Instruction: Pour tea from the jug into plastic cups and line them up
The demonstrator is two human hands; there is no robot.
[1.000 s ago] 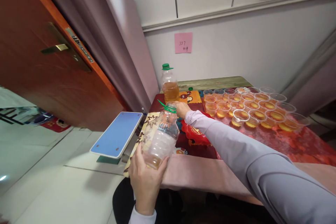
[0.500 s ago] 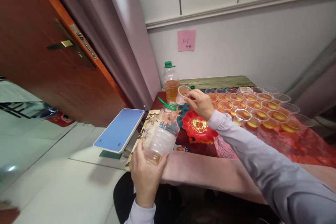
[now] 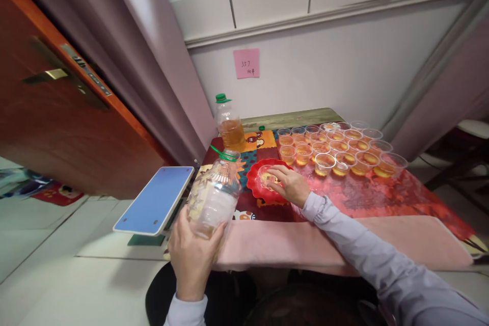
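Note:
My left hand (image 3: 194, 252) is wrapped round the lower part of a large clear plastic bottle (image 3: 217, 196), which leans to the right. A green ring and strap sit at its neck, and a little amber liquid lies at the bottom. Above the red scalloped plate (image 3: 254, 194), my right hand (image 3: 290, 184) has its fingers at the side of a clear plastic cup (image 3: 266, 175). The cup is at the plate's middle; whether it touches the plate I cannot tell. Behind stands a second bottle (image 3: 232, 132), green-capped and partly filled with amber liquid.
Rows of clear cups (image 3: 324, 164) with amber liquid fill the table's right back. A green cap (image 3: 262, 128) lies near the wall. Pink cloth (image 3: 305, 244) runs along the front edge. Left of the table are a blue board (image 3: 155, 198) and a wooden door (image 3: 76, 127).
My right hand has moved the cup from beside the bottle's mouth down to the red plate. My left hand still holds the bottle. The view has turned slightly right.

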